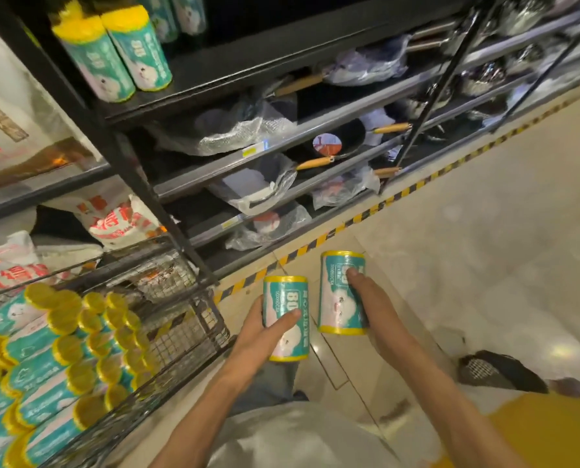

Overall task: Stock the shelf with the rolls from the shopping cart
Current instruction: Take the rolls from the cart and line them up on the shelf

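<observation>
My left hand (265, 327) grips a teal roll with yellow ends (290, 339), held upright over the floor. My right hand (366, 298) grips a second teal roll (337, 295) just to the right of the first. The wire shopping cart (187, 329) at the lower left holds several more rolls (56, 352) lying on their sides. On the black top shelf (248, 65), at its left end, stand two of the same rolls (113, 52), with more behind them in the dark.
Lower shelves hold pans with wooden handles (329, 153) in plastic wrap. White sacks with red print (113, 214) fill the rack on the left. A yellow-black stripe (383, 201) marks the floor along the shelf base. A dark shoe (498, 369) lies at the right.
</observation>
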